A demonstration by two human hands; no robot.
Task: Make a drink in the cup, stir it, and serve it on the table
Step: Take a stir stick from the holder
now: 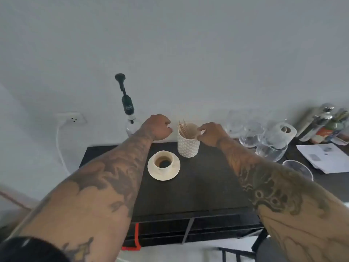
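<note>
Between both hands, wooden stir sticks (184,129): right hand (212,134) pinching one, left hand (157,127) clenched, stirring cup (163,161) next.

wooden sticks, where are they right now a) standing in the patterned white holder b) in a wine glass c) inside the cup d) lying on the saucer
a, the wooden sticks stand upright in the patterned white holder, with the right hand reaching at its rim.
</note>
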